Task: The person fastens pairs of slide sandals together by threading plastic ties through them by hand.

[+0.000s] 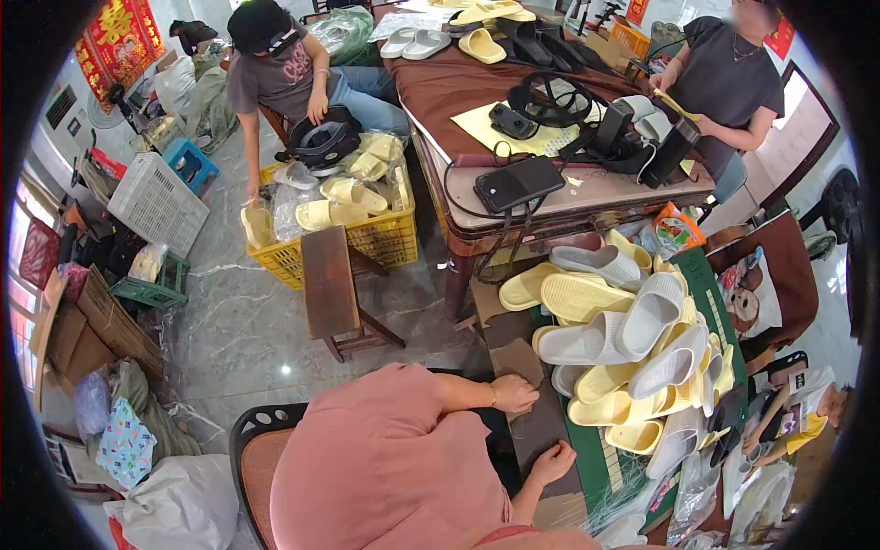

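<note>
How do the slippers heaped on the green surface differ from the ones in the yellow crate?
The heaped slippers lie bare and mix white with yellow; the crate slippers are pale yellow, several in clear plastic bags. The heaped slippers pile up in the open; the crate slippers sit inside the yellow crate. Both are chunky slides.

Looking like a small home workshop for sorting and packing foam slippers. Heaping up in yellow and grey on a green table (710,302), slippers (632,348) spilling toward clear plastic bags (733,495) at its edge. Filling a yellow crate (385,240) on the polished stone floor (229,312) with more bagged pairs. Crowding the walls with flattened cardboard boxes (87,330), stuffed sacks (179,509) and plastic baskets (156,202). Sitting on chairs around the piles, several people working at once.
</note>
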Action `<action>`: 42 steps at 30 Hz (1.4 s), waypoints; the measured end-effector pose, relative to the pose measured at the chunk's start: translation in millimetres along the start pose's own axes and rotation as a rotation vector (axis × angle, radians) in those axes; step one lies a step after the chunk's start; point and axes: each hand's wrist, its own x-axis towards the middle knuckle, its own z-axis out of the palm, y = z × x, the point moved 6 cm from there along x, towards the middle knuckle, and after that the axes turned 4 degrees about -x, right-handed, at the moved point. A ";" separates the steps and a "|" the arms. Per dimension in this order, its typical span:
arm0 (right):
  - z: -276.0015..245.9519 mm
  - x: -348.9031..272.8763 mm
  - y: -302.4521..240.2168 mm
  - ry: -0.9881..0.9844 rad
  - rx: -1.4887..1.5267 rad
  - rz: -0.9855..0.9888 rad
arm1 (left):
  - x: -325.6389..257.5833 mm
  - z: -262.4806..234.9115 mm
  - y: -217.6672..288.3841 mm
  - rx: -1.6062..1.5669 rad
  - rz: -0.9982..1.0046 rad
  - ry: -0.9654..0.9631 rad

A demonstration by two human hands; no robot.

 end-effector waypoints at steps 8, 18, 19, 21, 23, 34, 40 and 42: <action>-1.2 0.6 -1.1 0.038 -0.004 -0.028 | 0.2 4.6 -2.5 0.008 -0.012 -0.049; 0.0 0.9 -0.6 0.006 0.001 -0.009 | 0.1 4.1 -3.0 0.003 -0.033 -0.041; 0.2 0.8 -0.3 0.006 0.001 -0.008 | 0.2 3.7 -2.9 0.003 -0.032 -0.042; 0.5 0.4 0.6 0.003 0.011 -0.002 | -0.1 3.0 -2.4 -0.017 -0.029 -0.036; 0.2 1.0 -0.5 0.006 0.006 -0.003 | -0.3 1.8 -2.9 -0.017 -0.024 -0.033; 1.1 -0.3 2.5 0.017 0.001 -0.016 | 0.9 2.2 -0.7 -0.010 -0.031 -0.037; 3.1 -0.6 4.5 0.013 -0.008 -0.020 | 1.5 -0.1 0.4 -0.007 -0.041 -0.059; 2.8 0.0 2.6 0.013 -0.013 -0.013 | 1.3 0.8 -0.8 0.003 -0.041 -0.056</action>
